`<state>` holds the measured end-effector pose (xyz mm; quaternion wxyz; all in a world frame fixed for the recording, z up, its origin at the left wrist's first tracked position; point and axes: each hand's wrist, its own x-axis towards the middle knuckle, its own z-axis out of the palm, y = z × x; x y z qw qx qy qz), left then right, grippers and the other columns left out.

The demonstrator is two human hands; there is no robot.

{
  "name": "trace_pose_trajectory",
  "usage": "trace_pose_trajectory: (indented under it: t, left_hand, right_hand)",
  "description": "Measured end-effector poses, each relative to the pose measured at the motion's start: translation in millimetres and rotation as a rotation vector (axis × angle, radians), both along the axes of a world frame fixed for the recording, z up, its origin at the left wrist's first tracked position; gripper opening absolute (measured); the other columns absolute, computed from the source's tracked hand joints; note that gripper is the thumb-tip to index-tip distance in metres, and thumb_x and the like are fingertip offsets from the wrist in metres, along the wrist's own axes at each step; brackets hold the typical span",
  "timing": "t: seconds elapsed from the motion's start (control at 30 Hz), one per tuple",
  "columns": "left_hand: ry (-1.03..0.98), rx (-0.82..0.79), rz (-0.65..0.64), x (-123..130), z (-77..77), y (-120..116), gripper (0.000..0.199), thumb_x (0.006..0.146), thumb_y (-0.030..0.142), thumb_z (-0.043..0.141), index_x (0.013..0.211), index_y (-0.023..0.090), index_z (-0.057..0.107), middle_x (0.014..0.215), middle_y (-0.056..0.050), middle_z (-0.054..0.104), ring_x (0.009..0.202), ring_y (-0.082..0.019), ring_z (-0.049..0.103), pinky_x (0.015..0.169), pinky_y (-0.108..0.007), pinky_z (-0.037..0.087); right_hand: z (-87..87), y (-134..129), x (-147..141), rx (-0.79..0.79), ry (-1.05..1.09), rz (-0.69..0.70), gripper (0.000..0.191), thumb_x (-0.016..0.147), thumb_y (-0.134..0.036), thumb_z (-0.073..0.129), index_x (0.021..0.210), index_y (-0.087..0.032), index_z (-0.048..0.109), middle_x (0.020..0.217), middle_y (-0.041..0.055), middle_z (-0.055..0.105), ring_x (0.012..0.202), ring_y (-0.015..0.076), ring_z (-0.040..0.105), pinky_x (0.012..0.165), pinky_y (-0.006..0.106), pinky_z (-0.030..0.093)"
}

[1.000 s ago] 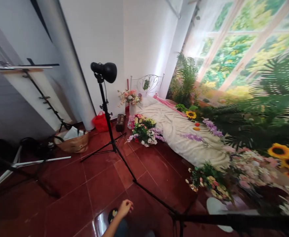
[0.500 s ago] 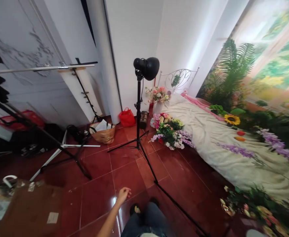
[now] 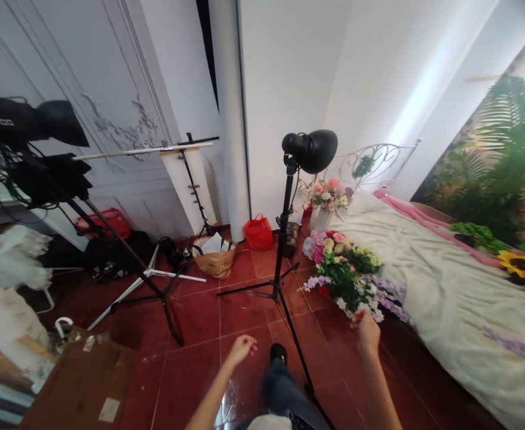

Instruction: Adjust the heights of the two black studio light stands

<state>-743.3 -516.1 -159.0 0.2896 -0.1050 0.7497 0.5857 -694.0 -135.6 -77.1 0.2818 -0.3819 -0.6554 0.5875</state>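
My left hand (image 3: 243, 349) hangs over the red tiles, fingers loosely bent and slightly apart, with nothing in it. To its right, my right hand (image 3: 368, 332) is held in front of the flower arrangement (image 3: 345, 257) in my line of sight. Its fingers are loosely curled and a little blurred; I see nothing in them, and it appears apart from the flowers. Between and beyond both hands rises a black light stand (image 3: 281, 257) with a black lamp head (image 3: 316, 151) on top. Neither hand touches it.
A bed with a cream blanket (image 3: 418, 263) and a sunflower (image 3: 524, 267) lies to the right. Leftward are a cardboard box (image 3: 80, 382), a second stand's leg (image 3: 171, 319), a wicker basket (image 3: 215, 261) and a red bag (image 3: 258, 232). The stand's front leg (image 3: 295, 340) crosses the floor near my feet.
My right hand has come into view on the right. The view has swung left and moved nearer the lamp stand. My left hand stays low, and one foot is stepping forward.
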Motion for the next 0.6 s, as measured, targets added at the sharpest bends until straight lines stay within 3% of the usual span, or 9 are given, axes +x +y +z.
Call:
trace_pose_trajectory:
  t: [0.1,0.2,0.33,0.47,0.6]
  left_hand:
    - [0.182,0.023,-0.039,-101.9,61.0,28.2,0.024,0.073,0.036,0.058,0.071,0.012,0.059,0.062,-0.002,0.063,0.052,-0.012,0.056,0.06,-0.027,0.044]
    - [0.437,0.052,-0.103,-205.6,131.6,72.0,0.025,0.072,0.037,0.061,0.077,0.012,0.06,0.071,-0.004,0.065,0.065,-0.013,0.059,0.07,-0.028,0.046]
    - [0.807,0.144,-0.012,-316.6,217.2,145.7,0.037,0.07,0.033,0.067,0.1,0.016,0.055,0.099,-0.008,0.063,0.088,-0.013,0.059,0.085,-0.03,0.045]
    - [1.018,0.203,-0.063,-377.4,274.2,216.2,0.049,0.071,0.035,0.067,0.111,0.016,0.047,0.114,-0.013,0.057,0.102,-0.015,0.056,0.091,-0.032,0.042]
    - [1.091,0.18,-0.125,-402.7,296.5,260.6,0.037,0.08,0.039,0.056,0.107,0.017,0.046,0.101,-0.01,0.061,0.092,-0.016,0.059,0.083,-0.029,0.044]
  right_hand:
    - [16.2,-0.9,-82.6,-0.078,0.076,0.227,0.045,0.071,-0.063,0.046,0.064,-0.018,0.05,0.047,-0.0017,0.049,0.037,0.0111,0.043,0.037,0.024,0.037]
    - [36.5,5.3,-161.4,0.034,0.062,0.482,0.047,0.073,-0.063,0.044,0.069,-0.017,0.051,0.047,-0.003,0.049,0.036,0.0104,0.041,0.037,0.023,0.034]
    - [53.4,20.1,-257.8,0.255,-0.016,0.672,0.039,0.076,-0.056,0.044,0.08,-0.018,0.052,0.051,-0.0044,0.053,0.037,0.0115,0.043,0.039,0.023,0.035]
    - [59.7,31.8,-333.8,0.568,-0.109,0.743,0.021,0.078,-0.034,0.049,0.092,-0.019,0.05,0.064,-0.0025,0.059,0.06,0.0144,0.057,0.058,0.025,0.044]
    - [62.5,30.0,-383.1,0.9,-0.39,0.861,0.035,0.077,-0.023,0.054,0.11,-0.014,0.045,0.095,0.0088,0.062,0.085,0.0165,0.06,0.071,0.025,0.043]
